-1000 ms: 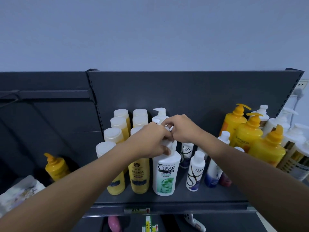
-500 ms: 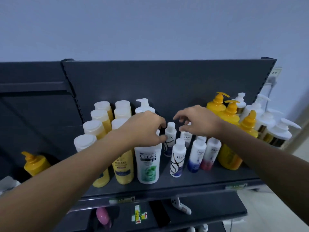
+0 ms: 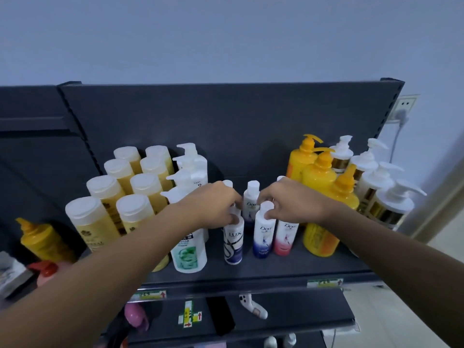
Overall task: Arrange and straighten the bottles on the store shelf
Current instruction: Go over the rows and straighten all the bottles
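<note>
On the dark shelf [image 3: 263, 270] small bottles stand in the middle. My left hand [image 3: 213, 207] grips the white cap of the small LUX bottle [image 3: 233, 243] at the front. My right hand [image 3: 291, 202] pinches the cap of the blue-bottomed Dove bottle [image 3: 262, 237] beside it. A pink-bottomed Dove bottle [image 3: 285, 237] stands right of that, partly under my right hand. Another small Dove bottle [image 3: 251, 204] stands upright behind, between my hands. The white and green CLEAR pump bottle [image 3: 189, 252] stands left of the LUX bottle, its top hidden by my left arm.
Yellow flip-cap bottles [image 3: 120, 197] fill the left of the shelf, white pump bottles [image 3: 193, 167] behind the CLEAR one. Yellow pump bottles [image 3: 321, 187] and white-gold pump bottles [image 3: 381, 197] crowd the right. A lone yellow bottle [image 3: 42, 239] stands far left. Lower shelves [image 3: 301, 312] hold small items.
My left hand left the CLEAR pump bottle and moved right onto the LUX bottle's cap. My right hand came down onto the blue Dove bottle's cap. The view shifted slightly right.
</note>
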